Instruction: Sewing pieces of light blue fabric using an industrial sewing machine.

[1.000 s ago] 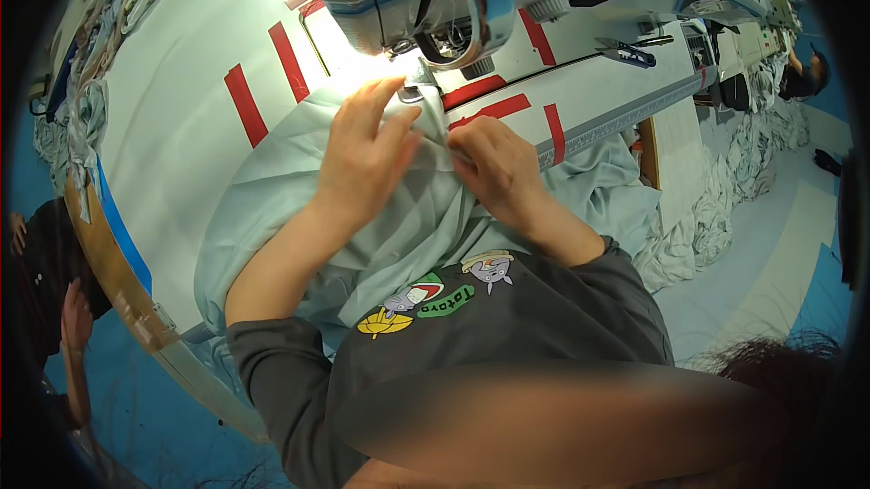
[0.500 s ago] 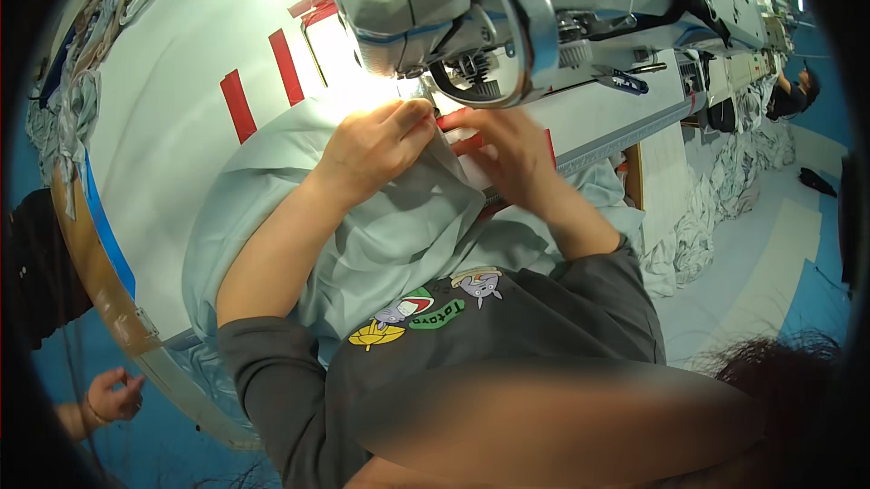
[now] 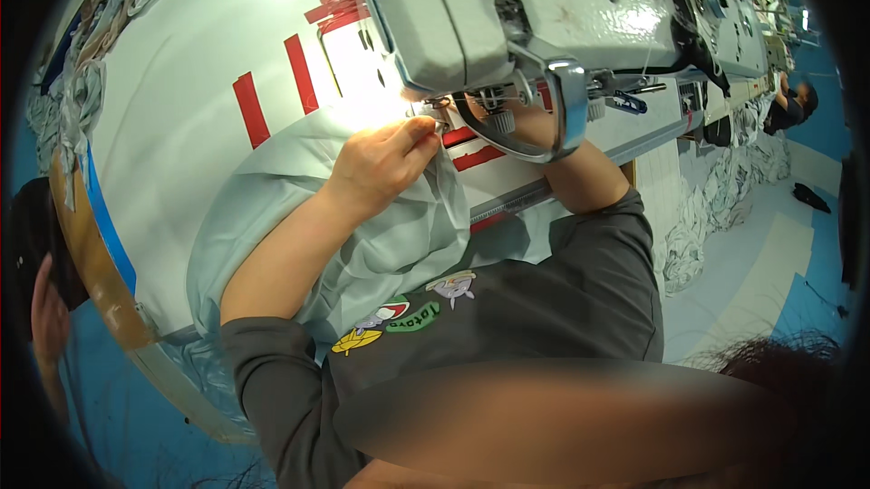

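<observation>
A pale green cloth (image 3: 390, 249) is spread over the bench (image 3: 181, 126) toward its near edge; its upper end is brought up to the needle area of a white sewing machine (image 3: 562, 18), and its lower folds are gathered against a dark shirt (image 3: 507, 335) at that near edge; the cloth is pinched by the left hand (image 3: 376, 167), whose fingers are closed, thumb against forefinger, just below the brightly lit machine head; the right hand (image 3: 530, 126) is partly covered by a chrome loop (image 3: 569, 108) on the machine, and whether its fingers are closed or gripping anything cannot be told.

Long strips of red tape (image 3: 251, 110) are stuck to the white top left of the glare; a grey ruler strip (image 3: 512, 201) is fixed along the near edge of the bench's right part; a small dark tool (image 3: 628, 103) is laid on the bench toward its right end, beyond the loop; mixed cloths (image 3: 86, 108) are heaped along the far left edge; a blue strip (image 3: 111, 226) is run down the left edge, past which a co-worker's hand (image 3: 53, 317) is seen; whitish cloth (image 3: 716, 190) is piled beyond the right end.
</observation>
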A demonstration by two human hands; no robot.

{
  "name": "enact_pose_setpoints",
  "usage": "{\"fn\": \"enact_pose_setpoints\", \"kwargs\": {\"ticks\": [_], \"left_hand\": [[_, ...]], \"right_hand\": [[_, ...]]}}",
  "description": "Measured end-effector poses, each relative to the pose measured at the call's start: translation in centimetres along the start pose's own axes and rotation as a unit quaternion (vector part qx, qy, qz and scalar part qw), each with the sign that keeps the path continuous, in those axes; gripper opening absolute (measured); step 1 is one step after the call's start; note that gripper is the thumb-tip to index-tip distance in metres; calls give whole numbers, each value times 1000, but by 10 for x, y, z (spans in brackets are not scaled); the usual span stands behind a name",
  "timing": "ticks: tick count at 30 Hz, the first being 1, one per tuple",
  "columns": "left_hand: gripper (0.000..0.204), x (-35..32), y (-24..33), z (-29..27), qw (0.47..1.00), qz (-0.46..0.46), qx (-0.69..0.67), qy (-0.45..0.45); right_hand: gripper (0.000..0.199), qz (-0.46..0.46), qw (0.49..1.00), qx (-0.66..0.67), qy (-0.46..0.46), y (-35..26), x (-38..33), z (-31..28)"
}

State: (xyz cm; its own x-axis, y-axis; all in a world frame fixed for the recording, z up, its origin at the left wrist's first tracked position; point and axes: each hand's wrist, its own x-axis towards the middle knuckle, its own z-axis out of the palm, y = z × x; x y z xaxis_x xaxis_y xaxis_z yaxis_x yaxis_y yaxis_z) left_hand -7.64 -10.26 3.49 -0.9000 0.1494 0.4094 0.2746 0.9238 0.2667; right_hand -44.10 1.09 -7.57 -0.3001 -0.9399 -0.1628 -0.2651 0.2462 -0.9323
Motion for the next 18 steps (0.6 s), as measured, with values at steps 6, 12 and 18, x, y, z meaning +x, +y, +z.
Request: {"fn": "enact_pose_setpoints", "kwargs": {"ticks": [6, 12, 18], "left_hand": [[10, 23, 13, 7, 991, 107, -51, 63], [9, 11, 9, 12, 992, 91, -46, 72], [10, 11, 15, 11, 994, 80, -34, 66]], "right_hand": [[32, -11, 995, 41, 88, -96, -157, 113], [31, 157, 957, -244, -2, -108, -127, 127], [18, -40, 954, -270, 124, -116, -121, 135]]}}
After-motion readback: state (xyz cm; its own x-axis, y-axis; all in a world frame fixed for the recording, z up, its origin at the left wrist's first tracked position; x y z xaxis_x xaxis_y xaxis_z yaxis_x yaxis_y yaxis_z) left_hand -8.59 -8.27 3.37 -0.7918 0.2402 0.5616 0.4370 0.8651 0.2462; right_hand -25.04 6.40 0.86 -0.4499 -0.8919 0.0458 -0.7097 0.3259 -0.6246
